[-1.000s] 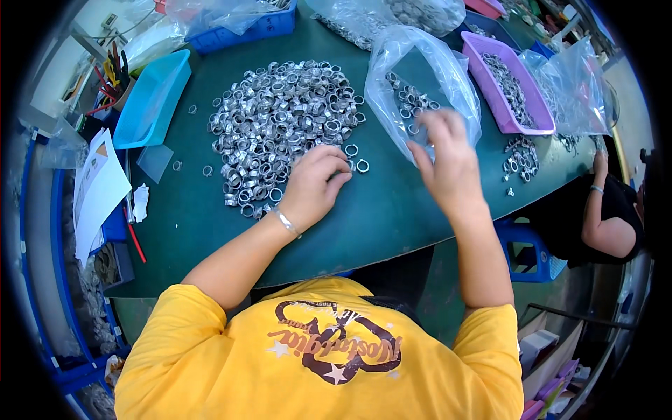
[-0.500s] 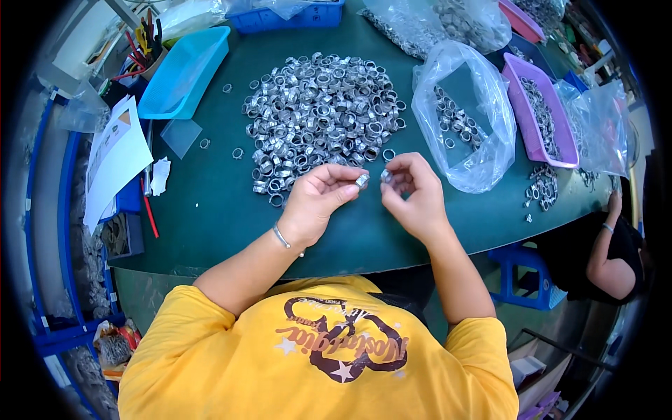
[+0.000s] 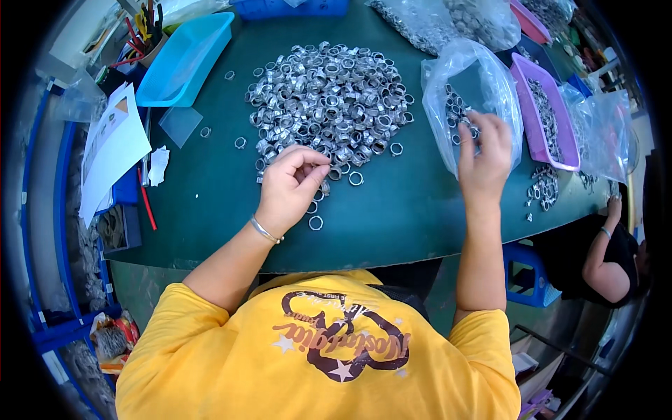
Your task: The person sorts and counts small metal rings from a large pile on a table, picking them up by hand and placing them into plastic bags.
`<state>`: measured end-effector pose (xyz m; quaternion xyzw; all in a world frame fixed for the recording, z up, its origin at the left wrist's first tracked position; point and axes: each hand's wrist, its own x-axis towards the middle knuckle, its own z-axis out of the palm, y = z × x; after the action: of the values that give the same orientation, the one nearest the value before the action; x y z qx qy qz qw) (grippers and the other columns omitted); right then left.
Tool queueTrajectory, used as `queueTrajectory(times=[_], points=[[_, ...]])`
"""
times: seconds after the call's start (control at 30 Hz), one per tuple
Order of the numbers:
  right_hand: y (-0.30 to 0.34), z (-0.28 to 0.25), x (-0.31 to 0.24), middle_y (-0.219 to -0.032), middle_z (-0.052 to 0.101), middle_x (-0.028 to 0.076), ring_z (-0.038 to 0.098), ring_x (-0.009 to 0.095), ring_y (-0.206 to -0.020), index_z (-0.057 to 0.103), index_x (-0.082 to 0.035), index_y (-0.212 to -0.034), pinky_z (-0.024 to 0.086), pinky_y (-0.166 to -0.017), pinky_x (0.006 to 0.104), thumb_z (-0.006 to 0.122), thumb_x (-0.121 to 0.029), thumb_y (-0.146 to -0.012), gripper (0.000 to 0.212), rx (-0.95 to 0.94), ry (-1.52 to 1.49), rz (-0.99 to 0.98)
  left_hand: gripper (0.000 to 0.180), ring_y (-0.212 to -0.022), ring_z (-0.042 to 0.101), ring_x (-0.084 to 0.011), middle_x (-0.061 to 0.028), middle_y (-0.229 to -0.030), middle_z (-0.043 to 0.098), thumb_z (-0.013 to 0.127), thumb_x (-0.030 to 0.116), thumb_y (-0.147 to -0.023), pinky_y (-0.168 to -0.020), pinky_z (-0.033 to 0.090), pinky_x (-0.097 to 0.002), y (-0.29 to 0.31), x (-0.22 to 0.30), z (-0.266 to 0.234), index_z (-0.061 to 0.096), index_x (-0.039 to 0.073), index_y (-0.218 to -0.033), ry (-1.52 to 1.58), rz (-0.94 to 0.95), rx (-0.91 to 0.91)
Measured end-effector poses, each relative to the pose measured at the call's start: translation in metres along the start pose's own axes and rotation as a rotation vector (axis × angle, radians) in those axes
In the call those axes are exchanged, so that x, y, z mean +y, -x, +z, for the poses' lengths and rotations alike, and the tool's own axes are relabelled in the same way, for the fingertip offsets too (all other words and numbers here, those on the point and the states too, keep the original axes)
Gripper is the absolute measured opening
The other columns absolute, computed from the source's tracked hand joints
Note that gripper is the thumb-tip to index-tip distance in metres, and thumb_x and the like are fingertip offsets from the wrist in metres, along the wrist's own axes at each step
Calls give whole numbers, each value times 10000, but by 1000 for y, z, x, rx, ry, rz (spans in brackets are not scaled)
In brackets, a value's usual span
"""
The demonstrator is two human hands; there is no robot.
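Note:
A heap of small silvery metal ring clamps (image 3: 329, 98) covers the middle of the table. At its near edge is my left hand (image 3: 288, 183), thumb and fingertips pinched together; whatever sits between them is too small to make out. A few loose rings lie just right of and below those fingertips. My right hand (image 3: 486, 157) is held over the mouth of a clear plastic bag (image 3: 435, 101), its fingers curved and apart. Inside the bag, more ring clamps (image 3: 455, 105) show beside the fingers.
A purple tray (image 3: 521, 105) of metal parts stands right of the bag, with loose parts (image 3: 542, 187) below it. A turquoise tray (image 3: 185, 63), papers (image 3: 115, 150) and a red pen (image 3: 148, 208) are at left. Another person's arm (image 3: 598, 245) rests at far right.
My right hand has moved right, from beside the left hand to over the plastic bag. My left hand has shifted slightly left, and several rings now lie loose at the heap's near edge.

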<state>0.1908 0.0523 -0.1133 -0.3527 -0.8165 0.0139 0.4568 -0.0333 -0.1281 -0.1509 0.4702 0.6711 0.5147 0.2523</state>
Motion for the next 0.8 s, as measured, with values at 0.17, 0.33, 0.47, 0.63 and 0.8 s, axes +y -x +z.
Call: queueTrajectory(times=[0.17, 0.33, 0.47, 0.63, 0.8], points=[[39, 43, -27, -872, 610, 159, 617, 386, -828, 633, -33, -950, 511, -702, 448, 601, -47, -852, 104, -404, -95, 99, 229, -878, 590, -297, -115, -995, 591, 681, -32, -760, -761, 493, -355, -27, -2, 21, 657, 34, -978, -440, 485, -17], [49, 50, -18, -851, 626, 161, 632, 361, -770, 639, -18, -957, 520, -674, 415, 630, -57, -841, 123, -517, -186, 219, 221, -826, 605, -304, -108, -895, 601, 731, 16, -727, -725, 501, -370, -35, -10, 24, 655, 27, -933, -471, 449, -85], [52, 35, -40, -798, 661, 68, 623, 112, -688, 646, 15, -960, 512, -620, 252, 623, -7, -871, 95, -675, -716, 776, 172, -718, 635, -223, -96, -834, 622, 707, -6, -775, -629, 502, -299, -26, -5, 16, 677, 30, -941, -329, 326, 58], [66, 29, -52, -938, 642, 75, 621, 110, -822, 624, 24, -1010, 515, -736, 230, 592, 97, -841, 186, -457, -1131, 666, 171, -740, 657, -133, -77, -890, 675, 637, 5, -882, -652, 539, -232, -11, 10, 15, 647, -13, -1052, 496, -437, -138], [59, 21, -71, -1113, 586, 127, 610, 196, -966, 631, 19, -1020, 507, -823, 294, 587, 128, -800, 249, -447, -1079, 385, 96, -711, 665, -151, -100, -889, 682, 638, 23, -884, -638, 546, -244, -3, 19, 12, 613, 12, -977, 895, -663, -255]])
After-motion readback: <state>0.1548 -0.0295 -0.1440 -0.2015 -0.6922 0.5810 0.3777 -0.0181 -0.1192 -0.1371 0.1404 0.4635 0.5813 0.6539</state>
